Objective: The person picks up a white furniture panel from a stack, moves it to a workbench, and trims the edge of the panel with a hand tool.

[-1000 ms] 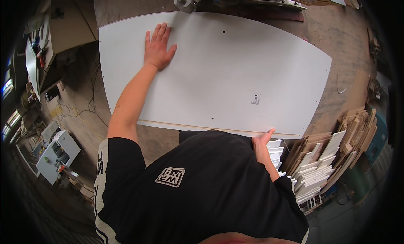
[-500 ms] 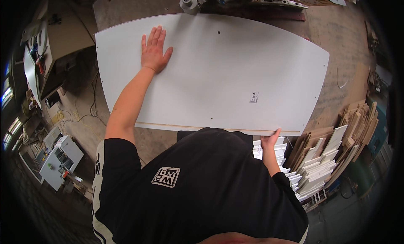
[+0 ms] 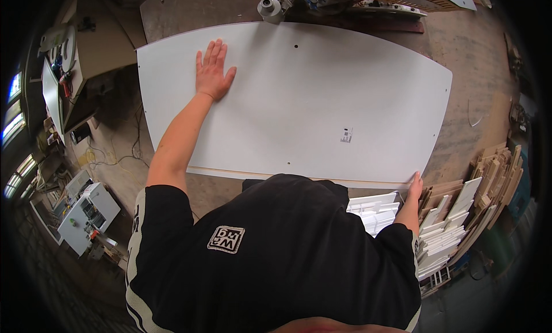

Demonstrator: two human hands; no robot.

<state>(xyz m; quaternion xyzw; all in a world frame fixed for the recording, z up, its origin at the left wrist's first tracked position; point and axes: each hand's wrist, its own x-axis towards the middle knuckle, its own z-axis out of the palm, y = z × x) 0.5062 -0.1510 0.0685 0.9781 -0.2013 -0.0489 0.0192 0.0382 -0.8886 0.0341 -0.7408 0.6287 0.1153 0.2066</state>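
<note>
A large white panel [image 3: 276,97] lies flat in front of me, with small dark holes and a printed label [image 3: 347,136] on its face. A thin brown groove line runs along its near edge. On the panel's left part, my left hand [image 3: 213,74] rests palm down with its fingers stretched out. At the near right corner, my right hand [image 3: 415,185] grips the panel's edge, its thumb side showing; the other fingers are mostly hidden.
A grey cylindrical machine part [image 3: 270,9] stands at the panel's far edge. White strips [image 3: 374,209] and wooden boards [image 3: 489,183] are stacked at the right. To the left are a brown board cabinet [image 3: 106,45], cables on the floor and a white machine [image 3: 92,215].
My right hand has slid rightward along the near edge to the panel's corner. My left hand stays flat at nearly the same spot on the panel. The view has shifted slightly.
</note>
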